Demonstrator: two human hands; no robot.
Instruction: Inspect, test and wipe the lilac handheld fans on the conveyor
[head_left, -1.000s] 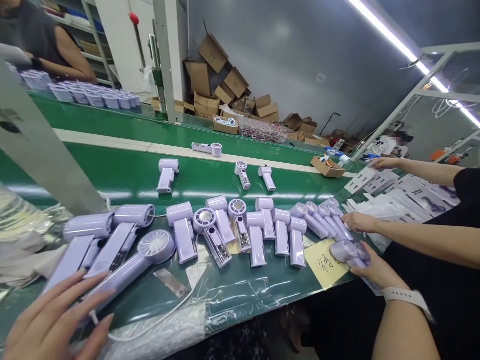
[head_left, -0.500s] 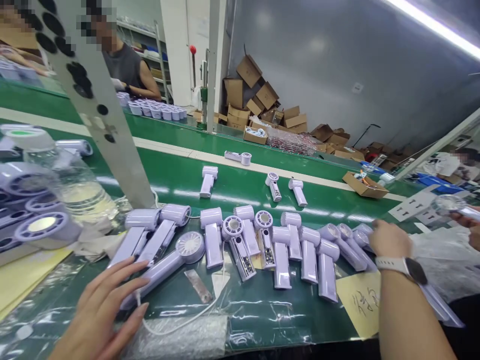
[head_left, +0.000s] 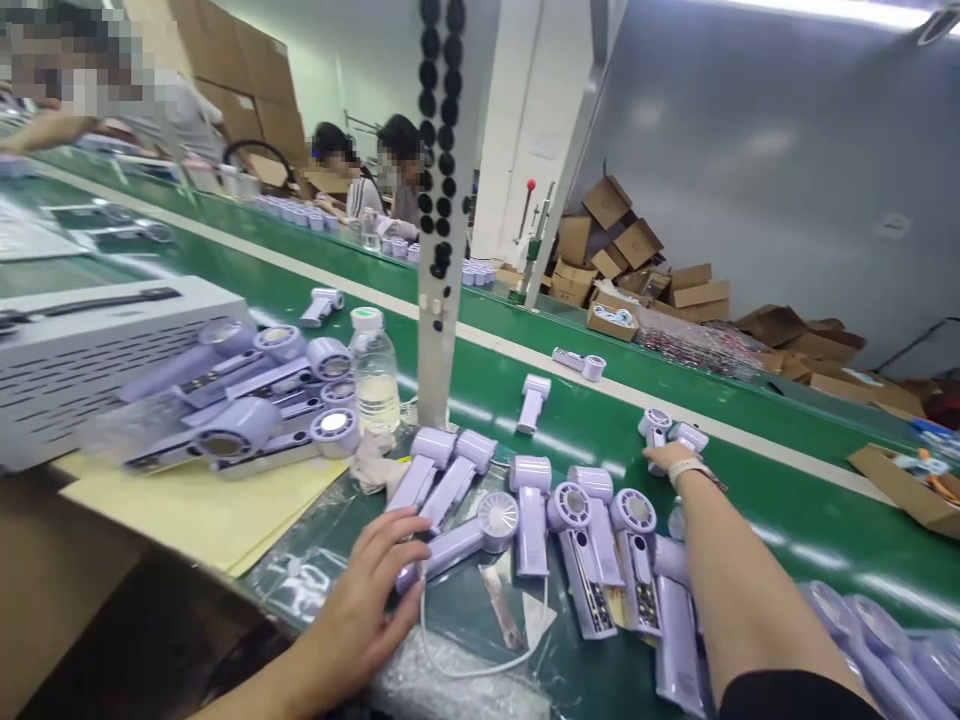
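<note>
My left hand curves its fingers and thumb around the handle end of a lilac handheld fan lying on the table. A white cable runs from that end in a loop. Stretched out over the green belt, my right hand has its fingers at the lower part of a handheld fan with a round grille; its grip is partly hidden. Beside it lies another lilac fan, partly behind the wrist. A row of fans stretches across the table, some with open handles showing circuit parts.
More fans are piled at left by a grey vented box and yellow paper. A water bottle stands by an upright metal post. Single fans lie along the belt. Co-workers sit across it.
The view has swung left. My right hand has gone from the fans at the table's right end to a fan on the belt. My left hand stays at the cabled fan.
</note>
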